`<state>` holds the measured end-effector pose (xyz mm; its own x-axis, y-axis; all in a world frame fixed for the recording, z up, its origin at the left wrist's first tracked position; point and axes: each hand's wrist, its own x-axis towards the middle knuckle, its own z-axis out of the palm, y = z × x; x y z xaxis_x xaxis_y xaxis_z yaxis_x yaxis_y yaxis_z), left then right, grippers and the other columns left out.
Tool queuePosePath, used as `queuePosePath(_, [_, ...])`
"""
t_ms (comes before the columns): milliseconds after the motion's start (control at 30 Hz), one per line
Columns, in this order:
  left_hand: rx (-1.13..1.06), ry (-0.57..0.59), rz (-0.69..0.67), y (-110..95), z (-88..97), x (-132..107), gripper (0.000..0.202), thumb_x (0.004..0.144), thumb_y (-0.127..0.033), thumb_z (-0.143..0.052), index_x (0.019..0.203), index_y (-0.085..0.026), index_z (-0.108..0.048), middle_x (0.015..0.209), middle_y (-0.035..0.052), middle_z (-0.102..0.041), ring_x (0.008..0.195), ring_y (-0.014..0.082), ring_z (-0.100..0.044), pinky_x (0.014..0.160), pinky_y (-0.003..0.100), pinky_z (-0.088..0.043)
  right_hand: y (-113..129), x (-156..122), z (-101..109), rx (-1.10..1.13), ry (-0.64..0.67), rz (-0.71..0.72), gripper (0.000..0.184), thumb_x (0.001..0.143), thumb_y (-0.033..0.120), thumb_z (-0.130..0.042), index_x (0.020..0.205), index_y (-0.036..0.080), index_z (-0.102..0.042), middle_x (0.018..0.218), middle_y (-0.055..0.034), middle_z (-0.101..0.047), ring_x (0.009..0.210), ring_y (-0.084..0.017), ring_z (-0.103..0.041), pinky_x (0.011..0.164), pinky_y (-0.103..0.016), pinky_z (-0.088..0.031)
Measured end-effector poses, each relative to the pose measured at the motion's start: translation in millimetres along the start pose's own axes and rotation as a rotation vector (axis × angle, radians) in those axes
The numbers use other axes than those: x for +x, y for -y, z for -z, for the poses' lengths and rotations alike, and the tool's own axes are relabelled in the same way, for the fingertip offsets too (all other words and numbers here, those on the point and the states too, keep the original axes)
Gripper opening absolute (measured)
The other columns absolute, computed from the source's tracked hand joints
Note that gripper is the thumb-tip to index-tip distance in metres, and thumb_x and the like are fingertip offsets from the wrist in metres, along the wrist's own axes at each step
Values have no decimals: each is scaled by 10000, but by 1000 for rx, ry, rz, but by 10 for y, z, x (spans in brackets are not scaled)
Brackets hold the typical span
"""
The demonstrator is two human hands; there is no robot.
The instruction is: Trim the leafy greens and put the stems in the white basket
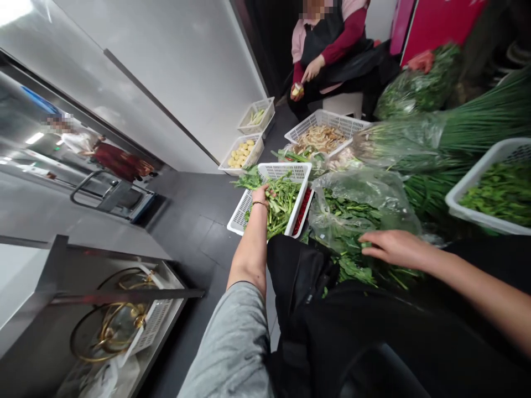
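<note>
My left hand reaches into a white plastic basket and rests on a pile of green leafy stems; its fingers curl round some of the stems. My right hand lies flat, fingers stretched, on loose greens spilling from a clear plastic bag on my lap side. Red chillies show under the basket's right edge.
A seated person across from me peels something. White baskets hold yellow pieces, peelings and greens. Bundles of long green onions lie at right. A steel wall stands left, a metal rack below it.
</note>
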<state>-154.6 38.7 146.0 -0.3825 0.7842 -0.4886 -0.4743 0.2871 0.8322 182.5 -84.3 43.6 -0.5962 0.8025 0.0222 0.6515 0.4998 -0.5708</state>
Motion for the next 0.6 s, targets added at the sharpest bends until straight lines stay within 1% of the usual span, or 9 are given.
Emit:
queuePosePath(67, [10, 42, -5, 16, 47, -39, 73, 765, -61, -547, 806, -120, -532, 450, -78, -412, 384, 53, -415, 449, 179, -412, -34, -9, -61, 52, 51, -53, 292, 690, 392, -679, 930, 226, -681, 646, -94, -662, 554, -248, -605, 475, -314, -351])
queuePosePath(133, [38, 136, 43, 276, 96, -241, 110, 717, -51, -560, 816, -101, -564, 486, -45, -467, 410, 70, -455, 453, 202, -430, 45, 60, -29, 218, 37, -98, 339, 703, 429, -665, 969, 219, -677, 581, -56, -636, 512, -221, -585, 463, -301, -353])
queuePosePath(200, [78, 332, 154, 662, 112, -530, 183, 649, -68, -613, 831, -84, -602, 541, -2, -528, 457, 102, -510, 457, 232, -446, 202, 204, 93, 467, 7, -136, 366, 759, 493, -592, 985, 213, -662, 523, 8, -579, 460, -162, -536, 452, -266, -353])
queuePosePath(233, [94, 490, 217, 852, 97, -681, 228, 622, -85, -640, 848, -87, -613, 572, 10, -552, 480, 112, -529, 466, 241, -456, 293, 295, 168, 591, -7, -158, 386, 770, 518, -568, 969, 200, -657, 488, 33, -537, 423, -132, -491, 435, -247, -338])
queuePosePath(300, [97, 722, 288, 1147, 22, -951, 276, 586, -115, -680, 856, -98, -622, 616, 21, -587, 512, 127, -558, 509, 272, -487, 467, 479, 299, 787, -18, -172, 376, 736, 545, -595, 783, 175, -644, 438, 52, -480, 374, -88, -400, 398, -222, -283])
queuePosePath(333, [86, 779, 298, 1236, -29, -1055, 270, 587, -133, -690, 846, -99, -622, 634, 28, -602, 530, 136, -575, 547, 297, -505, 536, 555, 342, 848, -72, -178, 374, 710, 545, -622, 680, 172, -609, 438, 46, -488, 380, -78, -389, 399, -217, -275])
queuePosePath(400, [59, 772, 290, 1302, -121, -1192, 233, 611, -173, -695, 814, -86, -621, 678, 56, -634, 593, 172, -621, 638, 360, -528, 619, 646, 378, 906, -218, -192, 405, 670, 527, -666, 544, 175, -511, 447, 34, -511, 400, -69, -391, 409, -212, -277])
queuePosePath(467, [48, 747, 272, 1267, -168, -1259, 250, 638, -203, -699, 838, -76, -620, 746, 91, -663, 681, 218, -658, 710, 402, -526, 623, 660, 373, 930, -369, -219, 418, 657, 503, -688, 514, 181, -461, 431, 41, -493, 400, -65, -385, 409, -211, -280])
queuePosePath(600, [60, 755, 205, 1198, -140, -1336, 384, 624, -213, -747, 959, -101, -596, 878, 123, -683, 766, 238, -674, 705, 372, -527, 528, 618, 365, 1003, -582, -285, 354, 687, 477, -680, 583, 185, -509, 402, 56, -460, 359, -70, -382, 382, -215, -290])
